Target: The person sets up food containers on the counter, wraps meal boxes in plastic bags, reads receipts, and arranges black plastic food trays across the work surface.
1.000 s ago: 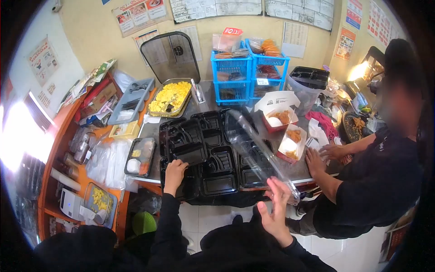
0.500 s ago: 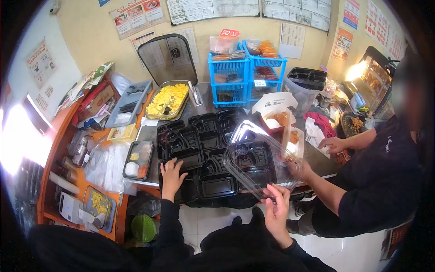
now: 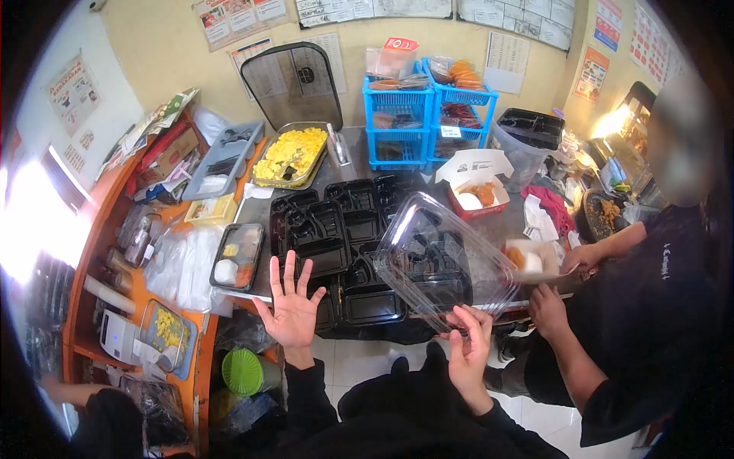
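My left hand (image 3: 291, 312) is raised palm up with its fingers spread, holding nothing, in front of the black compartment trays (image 3: 321, 237). Between the fingers and thumb of my right hand (image 3: 469, 348) is the near corner of a clear plastic lid (image 3: 447, 256). The lid is tilted over the trays on the right side of the group. Left of the trays lies a filled, covered meal tray (image 3: 238, 257) with egg and rice. A glass dish of scrambled egg (image 3: 290, 155) stands behind them.
A co-worker (image 3: 642, 283) at the right holds an open food box (image 3: 527, 260). Another open box (image 3: 475, 197) stands behind. Blue baskets (image 3: 397, 130) are at the back, beside a clear bin (image 3: 520, 149). An orange shelf (image 3: 99, 306) runs along the left; a forearm (image 3: 69, 392) shows lower left.
My left hand has left the black trays and turned palm up. The lid has swung flatter over the trays in my right hand. The co-worker has picked up the nearer food box.
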`<state>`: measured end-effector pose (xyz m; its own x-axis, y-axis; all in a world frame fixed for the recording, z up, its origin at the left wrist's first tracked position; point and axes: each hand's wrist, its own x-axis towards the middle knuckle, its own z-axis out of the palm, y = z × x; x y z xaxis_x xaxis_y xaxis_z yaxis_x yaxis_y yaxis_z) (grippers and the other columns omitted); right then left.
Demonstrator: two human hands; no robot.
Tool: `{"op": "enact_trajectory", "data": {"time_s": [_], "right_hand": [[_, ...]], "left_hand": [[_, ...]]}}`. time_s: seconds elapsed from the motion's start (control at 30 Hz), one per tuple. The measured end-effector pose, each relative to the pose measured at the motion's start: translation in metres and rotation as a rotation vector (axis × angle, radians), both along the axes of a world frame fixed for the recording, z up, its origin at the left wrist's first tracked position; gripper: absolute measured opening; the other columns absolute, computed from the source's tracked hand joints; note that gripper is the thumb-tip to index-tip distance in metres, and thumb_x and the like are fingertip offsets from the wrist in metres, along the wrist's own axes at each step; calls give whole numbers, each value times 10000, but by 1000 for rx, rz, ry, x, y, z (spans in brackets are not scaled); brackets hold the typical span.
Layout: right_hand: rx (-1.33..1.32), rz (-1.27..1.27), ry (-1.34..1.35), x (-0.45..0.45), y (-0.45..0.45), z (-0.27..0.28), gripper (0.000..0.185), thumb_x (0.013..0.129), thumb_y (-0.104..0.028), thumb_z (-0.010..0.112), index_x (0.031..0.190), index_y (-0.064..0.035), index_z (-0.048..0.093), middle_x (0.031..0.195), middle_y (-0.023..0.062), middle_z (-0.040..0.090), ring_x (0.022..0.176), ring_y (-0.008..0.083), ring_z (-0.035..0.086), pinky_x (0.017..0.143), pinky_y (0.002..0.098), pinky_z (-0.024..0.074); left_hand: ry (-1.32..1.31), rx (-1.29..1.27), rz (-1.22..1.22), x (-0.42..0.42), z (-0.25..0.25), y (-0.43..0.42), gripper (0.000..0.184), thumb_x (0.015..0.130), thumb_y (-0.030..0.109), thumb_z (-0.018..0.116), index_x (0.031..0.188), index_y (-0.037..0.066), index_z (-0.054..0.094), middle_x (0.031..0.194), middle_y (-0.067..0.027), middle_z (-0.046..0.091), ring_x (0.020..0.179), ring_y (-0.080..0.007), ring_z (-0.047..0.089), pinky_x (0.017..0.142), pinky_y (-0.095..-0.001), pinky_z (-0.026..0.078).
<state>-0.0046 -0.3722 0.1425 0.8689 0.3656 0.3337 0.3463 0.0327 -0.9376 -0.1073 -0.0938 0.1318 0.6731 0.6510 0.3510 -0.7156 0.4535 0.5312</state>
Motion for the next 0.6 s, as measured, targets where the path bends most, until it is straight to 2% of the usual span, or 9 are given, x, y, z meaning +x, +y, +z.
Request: {"op": "enact_trajectory", "data": {"time_s": [0.13, 0.23, 0.33, 0.4, 0.43, 0.47, 0.53, 0.6], "right_hand": [[5, -21, 1, 1, -1, 0, 364, 899, 81, 482, 1248, 8, 553, 1267, 128, 417, 1107, 218, 582, 830, 284, 575], [10, -27, 1, 3, -1, -1, 350, 904, 71, 493, 1241, 4, 559, 1260, 128, 424, 1102, 212, 583, 817, 283, 576], [28, -28, -3, 3, 1, 2, 327, 919, 51, 494, 1233, -5, 569, 1241, 129, 447, 1073, 204, 595, 802, 279, 574], [28, -9, -41, 7, 2, 1, 309, 934, 32, 486, 1225, -14, 580, 1222, 129, 470, 1031, 199, 614, 786, 273, 568], [41, 15, -16, 6, 4, 7, 291, 946, 19, 477, 1209, -20, 595, 1213, 129, 486, 996, 192, 628, 771, 267, 561], [30, 70, -25, 9, 2, 7, 294, 940, 36, 471, 1196, -23, 605, 1181, 119, 510, 973, 180, 638, 749, 263, 554], [-46, 207, -20, 12, 0, 19, 319, 927, 63, 454, 1191, -24, 611, 1139, 115, 539, 938, 171, 649, 742, 262, 547], [-69, 289, -119, 18, 2, 21, 329, 915, 79, 446, 1183, -22, 607, 1123, 118, 552, 912, 177, 657, 738, 264, 541]], "left_hand": [[-78, -49, -43, -1, -7, -1, 784, 927, 712, 212, 1554, 258, 89, 1607, -66, 156, 1164, -268, 513, 929, -515, 440], [-83, -96, -48, 1, -5, -7, 758, 939, 692, 214, 1553, 265, 91, 1608, -55, 154, 1088, -251, 540, 927, -517, 443], [-110, -114, -65, 3, -7, -9, 735, 956, 667, 200, 1554, 255, 84, 1598, -77, 182, 1135, -273, 539, 919, -542, 454], [-41, -97, -58, 7, -10, -9, 717, 974, 635, 212, 1551, 219, 122, 1583, -100, 225, 1129, -272, 544, 925, -513, 458], [16, -25, -54, 8, -16, -7, 729, 979, 604, 285, 1542, 160, 154, 1571, -117, 247, 1134, -258, 534, 930, -466, 466], [123, 31, -27, 10, -20, -7, 718, 983, 581, 315, 1535, 146, 172, 1564, -121, 259, 1127, -244, 540, 923, -439, 480], [262, 183, -60, 12, -27, -7, 706, 990, 549, 344, 1528, 124, 172, 1553, -139, 270, 1168, -260, 530, 918, -430, 488], [316, 236, -152, 13, -26, -13, 689, 990, 470, 427, 1514, 98, 179, 1476, -197, 370, 1127, -286, 576, 865, -414, 521]]}}
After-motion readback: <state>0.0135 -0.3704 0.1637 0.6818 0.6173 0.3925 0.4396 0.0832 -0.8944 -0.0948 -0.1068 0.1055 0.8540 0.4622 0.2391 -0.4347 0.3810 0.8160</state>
